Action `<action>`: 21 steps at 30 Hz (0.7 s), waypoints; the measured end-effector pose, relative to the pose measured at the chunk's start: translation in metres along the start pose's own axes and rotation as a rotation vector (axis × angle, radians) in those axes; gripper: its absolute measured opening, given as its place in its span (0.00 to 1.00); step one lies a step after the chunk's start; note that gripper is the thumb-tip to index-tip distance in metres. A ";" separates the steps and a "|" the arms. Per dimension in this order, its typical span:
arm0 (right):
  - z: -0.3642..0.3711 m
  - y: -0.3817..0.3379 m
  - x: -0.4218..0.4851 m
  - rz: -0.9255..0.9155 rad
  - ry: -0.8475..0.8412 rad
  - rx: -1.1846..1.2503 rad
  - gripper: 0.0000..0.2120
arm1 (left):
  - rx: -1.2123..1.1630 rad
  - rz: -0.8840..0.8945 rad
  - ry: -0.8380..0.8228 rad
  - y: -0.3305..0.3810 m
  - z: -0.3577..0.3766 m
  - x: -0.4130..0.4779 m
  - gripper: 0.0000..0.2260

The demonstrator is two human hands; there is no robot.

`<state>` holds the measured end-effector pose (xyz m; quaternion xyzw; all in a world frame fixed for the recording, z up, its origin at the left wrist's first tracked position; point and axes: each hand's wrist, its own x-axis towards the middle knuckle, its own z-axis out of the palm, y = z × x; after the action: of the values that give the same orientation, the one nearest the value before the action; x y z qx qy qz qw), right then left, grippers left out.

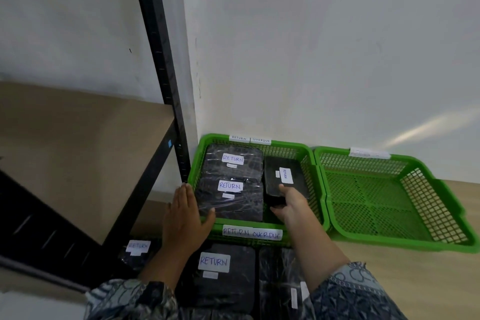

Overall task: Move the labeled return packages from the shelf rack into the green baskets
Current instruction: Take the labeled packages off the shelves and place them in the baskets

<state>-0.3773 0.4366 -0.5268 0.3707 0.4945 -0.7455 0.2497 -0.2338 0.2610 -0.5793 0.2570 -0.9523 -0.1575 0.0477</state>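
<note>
**Right hand (288, 205) seating a package: wedge risk**

Nearest, more RETURN packs (223, 273) wait before the baskets. Left hand (185, 213) lies flat, fingers straight, against the left green basket (291, 143), bracing its side. Right hand's fingers curl round the near end of the small package (283, 176), already inside, beside two larger packages (230, 189). The slot looks narrow (tight fit), so on release it may wedge or ride up. Second green basket (376, 202) stands alongside.

One head-worn wide-angle view only. It looks forward and down from close above the labeled green basket (291, 143) — shelf rack (166, 73) left of the basket, wall (311, 47) behind it.
</note>
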 end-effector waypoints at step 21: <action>-0.010 0.037 -0.084 -0.603 -0.049 -0.844 0.34 | 0.012 0.203 0.034 0.024 -0.021 -0.034 0.35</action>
<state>-0.2963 0.4315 -0.4825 0.0613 0.8310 -0.5282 0.1631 -0.2119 0.2919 -0.5515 0.1623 -0.9734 -0.1418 0.0779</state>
